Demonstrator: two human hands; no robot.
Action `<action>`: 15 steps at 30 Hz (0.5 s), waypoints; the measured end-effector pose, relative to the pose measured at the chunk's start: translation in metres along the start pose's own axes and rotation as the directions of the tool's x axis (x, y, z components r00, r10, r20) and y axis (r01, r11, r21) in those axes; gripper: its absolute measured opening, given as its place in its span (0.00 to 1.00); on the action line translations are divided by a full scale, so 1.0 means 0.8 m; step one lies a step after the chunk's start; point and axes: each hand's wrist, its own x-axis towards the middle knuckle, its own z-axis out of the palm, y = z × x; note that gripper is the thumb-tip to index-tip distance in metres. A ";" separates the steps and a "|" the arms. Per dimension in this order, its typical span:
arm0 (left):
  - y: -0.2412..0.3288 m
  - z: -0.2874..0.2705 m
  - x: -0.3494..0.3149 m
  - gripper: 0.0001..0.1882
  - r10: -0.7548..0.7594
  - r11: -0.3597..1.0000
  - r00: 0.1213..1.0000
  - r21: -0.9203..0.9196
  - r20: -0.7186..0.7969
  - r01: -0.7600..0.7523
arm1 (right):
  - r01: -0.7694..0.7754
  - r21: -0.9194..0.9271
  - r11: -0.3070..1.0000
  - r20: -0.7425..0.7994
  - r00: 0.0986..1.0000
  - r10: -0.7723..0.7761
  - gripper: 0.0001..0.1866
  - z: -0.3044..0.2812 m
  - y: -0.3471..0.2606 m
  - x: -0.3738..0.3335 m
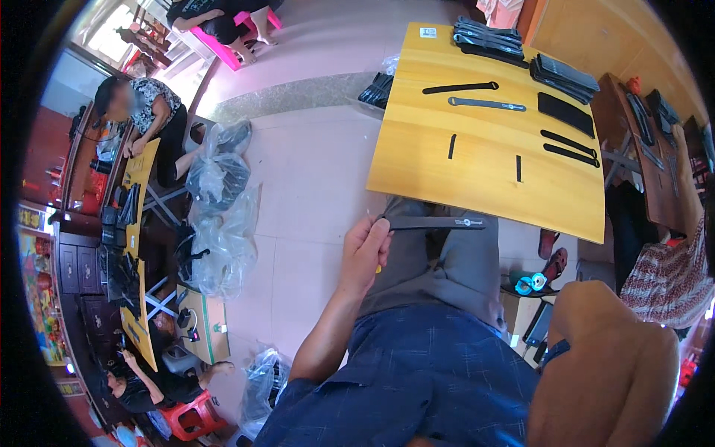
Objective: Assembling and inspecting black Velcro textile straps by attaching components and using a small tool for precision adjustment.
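My left hand [363,249] is closed, thumb on top, round one end of a dark strap [439,223] with white print. The strap points right, over my lap, just off the table's near edge. A small yellow bit shows below the fingers; I cannot make out what it is. My right arm is bent up at the lower right, and its hand is out of the picture. On the yellow table [417,164] lie a black strap with a looped end [460,88], a grey printed strap [488,104], two short black strips [452,147] and a black rectangular stack [566,114].
Bundled straps [488,33] and a grey stack [564,78] sit at the table's far right. Clear plastic bags [220,179] stand on the floor at left, beside another long table [141,167] with people at it. A person works at right. A turquoise object [528,281] is near my knee.
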 end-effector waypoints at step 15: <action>0.016 0.022 0.036 0.16 0.002 1.000 0.998 -0.006 0.063 -0.001 | 0.102 -0.863 0.495 -0.083 0.938 -0.338 0.12 -0.066 0.205 0.160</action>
